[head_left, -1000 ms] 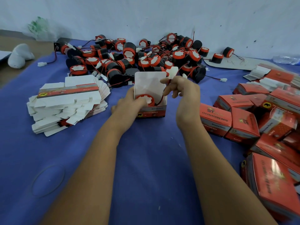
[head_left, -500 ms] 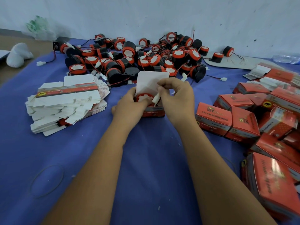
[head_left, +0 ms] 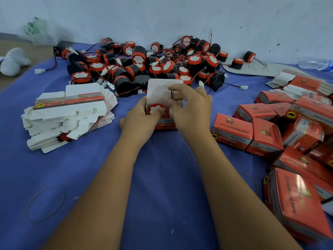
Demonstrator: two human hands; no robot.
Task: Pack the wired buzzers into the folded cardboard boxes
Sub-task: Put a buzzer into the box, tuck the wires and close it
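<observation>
An open red cardboard box (head_left: 164,124) stands on the blue cloth at the centre, its white lid flap (head_left: 158,91) raised. A black and red buzzer (head_left: 156,110) sits inside it, its red face showing. My left hand (head_left: 138,120) grips the box's left side, thumb on the buzzer's face. My right hand (head_left: 189,109) pinches the buzzer's thin wire and white plug at the box mouth. A heap of loose wired buzzers (head_left: 153,64) lies behind the box.
A stack of flat unfolded boxes (head_left: 68,112) lies to the left. Several closed red boxes (head_left: 266,130) are piled on the right. A rubber band (head_left: 46,202) lies at the near left. A plastic bottle (head_left: 315,64) lies at the far right by the wall.
My right hand has come down from above the flap to the box mouth, bringing the wire and plug down into the box. My left hand has kept its hold on the box.
</observation>
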